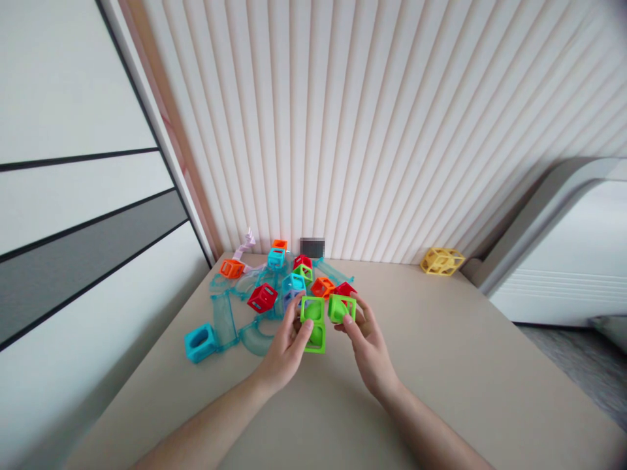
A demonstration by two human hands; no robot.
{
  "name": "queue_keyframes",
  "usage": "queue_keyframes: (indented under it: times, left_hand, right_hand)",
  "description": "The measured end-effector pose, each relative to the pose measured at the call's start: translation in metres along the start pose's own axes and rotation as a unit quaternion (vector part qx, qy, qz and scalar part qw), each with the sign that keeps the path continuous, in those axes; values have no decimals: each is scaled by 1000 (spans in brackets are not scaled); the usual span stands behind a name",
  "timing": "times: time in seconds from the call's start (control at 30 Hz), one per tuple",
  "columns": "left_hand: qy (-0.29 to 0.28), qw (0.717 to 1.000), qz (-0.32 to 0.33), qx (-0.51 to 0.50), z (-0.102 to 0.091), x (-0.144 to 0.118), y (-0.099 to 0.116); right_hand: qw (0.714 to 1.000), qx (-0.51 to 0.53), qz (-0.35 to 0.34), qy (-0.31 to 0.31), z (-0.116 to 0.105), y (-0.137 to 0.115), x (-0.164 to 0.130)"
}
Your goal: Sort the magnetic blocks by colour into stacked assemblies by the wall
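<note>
Now I see both hands meeting over the beige table (441, 365), just in front of a heap of coloured plastic pieces. The left hand (287, 346) holds a pair of green cube frames (313, 324), joined one over the other; its thumb lies on the lower one and the fingers go behind. The long axis of this pair runs away from me toward the wall, so it looks almost vertical in the view, and the open faces with a round green part inside look up to the camera. The right hand (367, 346) is closed around a single green cube (341, 307), thumb on the near face, and this cube is tilted a little to the right and touches, or nearly touches, the upper frame of the pair; I cannot tell which. Behind them lie red cubes (262, 297), orange cubes (232, 268) and clear teal track pieces (225, 316), and a blue cube (200, 342) sits apart on the left. A yellow cube frame (441, 261) stands alone by the ribbed wall (372, 130), well apart on the right. I can read no writing or brand on any piece; one small grey patch (312, 247) by the wall is blurred.
</note>
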State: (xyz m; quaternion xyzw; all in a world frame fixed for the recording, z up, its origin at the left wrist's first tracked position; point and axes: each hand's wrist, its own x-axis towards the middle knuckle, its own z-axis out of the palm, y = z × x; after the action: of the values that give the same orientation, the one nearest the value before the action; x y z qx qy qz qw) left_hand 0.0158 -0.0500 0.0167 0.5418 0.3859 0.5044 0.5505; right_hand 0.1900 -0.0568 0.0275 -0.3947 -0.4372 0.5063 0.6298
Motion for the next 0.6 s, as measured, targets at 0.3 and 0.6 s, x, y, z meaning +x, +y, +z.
queue_keyframes:
  times: [0.3,0.6]
  left_hand:
    - [-7,1000,19,-2,1,-2,-3]
    - [17,999,41,10,1,-5,-4]
  right_hand:
    - [999,-18,8,-37,5,-4,-2]
    - [999,-12,7,-47,6,-9,-2]
